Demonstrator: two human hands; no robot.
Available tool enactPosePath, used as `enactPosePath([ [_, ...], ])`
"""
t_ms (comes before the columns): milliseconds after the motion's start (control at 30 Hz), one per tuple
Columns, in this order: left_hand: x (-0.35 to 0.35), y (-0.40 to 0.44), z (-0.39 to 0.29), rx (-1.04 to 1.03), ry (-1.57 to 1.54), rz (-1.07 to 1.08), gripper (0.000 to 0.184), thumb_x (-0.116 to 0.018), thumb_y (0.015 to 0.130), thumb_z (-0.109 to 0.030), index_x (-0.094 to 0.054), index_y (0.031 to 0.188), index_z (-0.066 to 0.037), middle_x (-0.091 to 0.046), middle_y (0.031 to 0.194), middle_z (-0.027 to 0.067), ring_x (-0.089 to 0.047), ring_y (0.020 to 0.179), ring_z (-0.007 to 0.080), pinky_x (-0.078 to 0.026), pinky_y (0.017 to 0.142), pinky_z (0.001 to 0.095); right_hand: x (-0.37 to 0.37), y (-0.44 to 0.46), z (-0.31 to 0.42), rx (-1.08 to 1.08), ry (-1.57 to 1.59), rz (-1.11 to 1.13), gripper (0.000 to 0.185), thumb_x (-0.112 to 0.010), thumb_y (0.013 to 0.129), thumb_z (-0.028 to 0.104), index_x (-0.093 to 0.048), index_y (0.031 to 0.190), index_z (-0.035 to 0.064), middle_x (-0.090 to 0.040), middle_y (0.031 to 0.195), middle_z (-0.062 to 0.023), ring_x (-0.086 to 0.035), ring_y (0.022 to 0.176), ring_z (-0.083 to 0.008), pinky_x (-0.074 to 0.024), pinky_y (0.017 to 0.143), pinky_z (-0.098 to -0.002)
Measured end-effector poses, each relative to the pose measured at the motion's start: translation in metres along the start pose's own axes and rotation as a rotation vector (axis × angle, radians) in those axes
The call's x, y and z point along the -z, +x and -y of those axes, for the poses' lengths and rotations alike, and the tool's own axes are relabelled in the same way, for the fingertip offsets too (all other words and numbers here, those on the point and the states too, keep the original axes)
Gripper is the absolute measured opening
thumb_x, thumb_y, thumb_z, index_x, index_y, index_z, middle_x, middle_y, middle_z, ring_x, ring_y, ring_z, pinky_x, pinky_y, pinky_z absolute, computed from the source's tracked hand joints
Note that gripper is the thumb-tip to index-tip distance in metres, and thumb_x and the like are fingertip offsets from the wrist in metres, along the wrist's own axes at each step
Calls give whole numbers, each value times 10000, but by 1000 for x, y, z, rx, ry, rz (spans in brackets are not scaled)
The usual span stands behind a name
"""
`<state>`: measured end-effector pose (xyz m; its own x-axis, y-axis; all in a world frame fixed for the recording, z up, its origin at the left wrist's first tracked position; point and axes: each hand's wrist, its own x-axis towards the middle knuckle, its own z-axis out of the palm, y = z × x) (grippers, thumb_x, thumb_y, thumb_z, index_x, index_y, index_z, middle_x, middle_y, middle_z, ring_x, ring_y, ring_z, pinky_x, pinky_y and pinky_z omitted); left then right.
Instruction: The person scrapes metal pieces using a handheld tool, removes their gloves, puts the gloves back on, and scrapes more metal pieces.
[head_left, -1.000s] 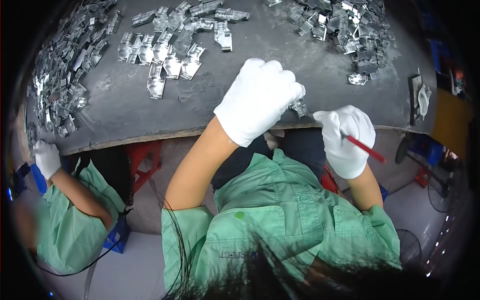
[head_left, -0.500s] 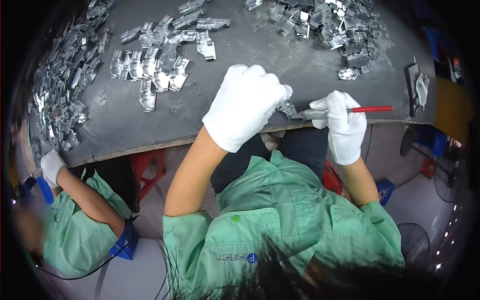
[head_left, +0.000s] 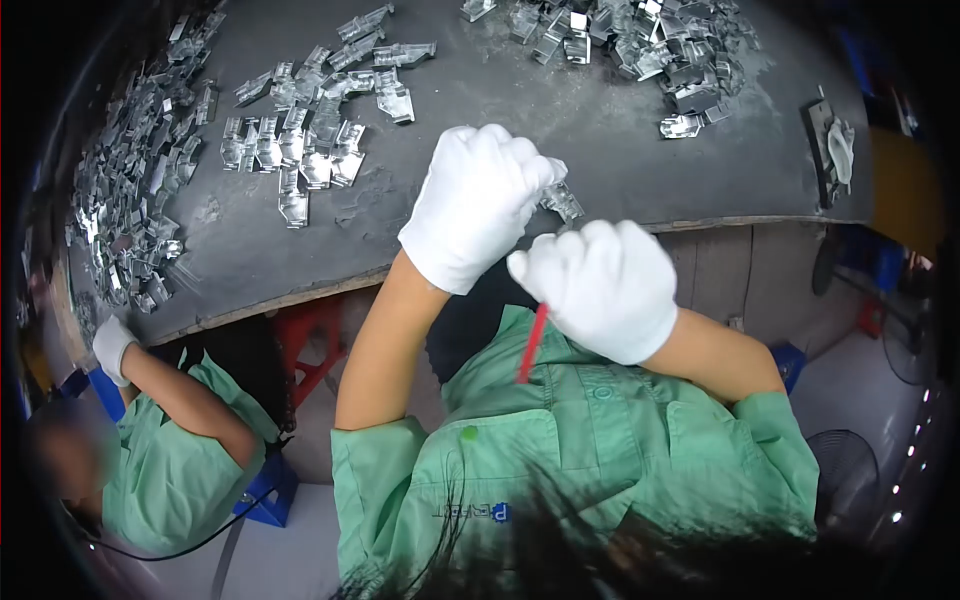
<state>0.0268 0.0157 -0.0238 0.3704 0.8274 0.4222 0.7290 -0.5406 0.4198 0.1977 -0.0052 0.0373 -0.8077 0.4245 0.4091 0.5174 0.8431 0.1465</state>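
My left hand (head_left: 478,205), in a white glove, is closed on a shiny clear or metallic part (head_left: 562,202) at the table's front edge; the part sticks out beside the fingertips. Just to the right and lower, my right hand (head_left: 605,290), also gloved, is closed round a tool with a thin red handle (head_left: 533,343). The handle points down toward the green shirt, and the tool's other end is hidden by the hand.
Similar parts lie in a group (head_left: 315,120) at centre left, a long heap (head_left: 135,190) at far left and a pile (head_left: 680,60) at back right. A holder with a white piece (head_left: 838,152) lies at right. A co-worker's gloved hand (head_left: 112,348) rests at the left edge.
My right hand has turned and moved left, so the red handle now points down instead of right. My left hand keeps its hold on the part. The view has shifted slightly.
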Motion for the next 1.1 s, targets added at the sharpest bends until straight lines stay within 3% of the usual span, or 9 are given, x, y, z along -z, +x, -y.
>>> enactPosePath([
  [133, -1, 1, 3, -28, -17, -29, 342, -758, 704, -63, -661, 1008, -187, -599, 770, 3, -577, 718, 257, -469, 656, 409, 19, 17, -24, -60, 240, 494, 229, -681, 785, 251, -511, 675, 142, -540, 641, -2, -569, 635, -193, -408, 519, -349],
  [200, -1, 0, 2, -27, -40, -49, 361, -758, 700, -49, -655, 1017, -189, -601, 773, 3, -577, 722, 259, -471, 662, 412, -1, 2, -51, -148, 319, 7, 95, -676, 807, 172, -667, 880, 111, -565, 600, -36, -634, 564, -205, -484, 494, -330],
  [267, 0, -1, 1, -23, -45, -60, 376, -755, 698, -29, -651, 1023, -189, -596, 770, -1, -577, 731, 257, -471, 673, 410, 17, 5, -45, -1215, 1231, 16, 249, -628, 970, 187, -665, 831, -16, -703, 754, -58, -667, 652, -116, -492, 571, -239],
  [333, 2, 0, -1, -19, -27, -46, 376, -754, 702, -25, -652, 1025, -189, -597, 773, -3, -577, 737, 254, -469, 680, 406, 10, -4, -50, -1270, 1322, 47, 312, -595, 1012, 236, -663, 847, -21, -734, 822, -75, -657, 662, -85, -488, 572, -230],
  [433, 0, -1, 0, -8, -60, -68, 367, -751, 706, -16, -660, 1017, -188, -601, 769, -7, -576, 745, 247, -465, 688, 398, 4, -6, -44, -1287, 1348, 39, 227, -622, 976, 177, -665, 849, -6, -711, 784, -69, -660, 643, -113, -493, 571, -241],
  [667, 2, 0, -3, 13, -59, -37, 332, -755, 723, -34, -669, 1004, -189, -600, 752, -9, -577, 739, 241, -462, 689, 391, 6, -14, -12, -12, 265, 126, 194, -732, 827, 223, -587, 768, 109, -509, 623, 9, -537, 568, -174, -427, 508, -339],
  [900, 1, 0, 1, -5, -36, -22, 328, -770, 732, -72, -655, 1014, -194, -601, 771, -11, -577, 740, 246, -468, 695, 393, -1, -20, -49, -791, 1030, -84, 88, -616, 906, 50, -683, 851, 36, -679, 752, -73, -662, 683, -241, -516, 637, -342],
  [1000, 2, 1, 0, 5, -41, -21, 297, -772, 732, -81, -671, 988, -193, -607, 775, -10, -581, 744, 245, -467, 696, 392, -4, -10, -55, -336, 533, -8, 135, -605, 940, 79, -683, 836, 39, -650, 719, -68, -629, 646, -257, -487, 609, -362],
  [1100, 6, -1, -2, 23, -16, -68, 261, -741, 732, -82, -693, 966, -186, -628, 772, -3, -605, 753, 235, -469, 695, 397, -14, -16, -51, -554, 878, -49, 125, -623, 943, 116, -685, 860, 46, -629, 711, -71, -615, 636, -236, -479, 597, -350],
])
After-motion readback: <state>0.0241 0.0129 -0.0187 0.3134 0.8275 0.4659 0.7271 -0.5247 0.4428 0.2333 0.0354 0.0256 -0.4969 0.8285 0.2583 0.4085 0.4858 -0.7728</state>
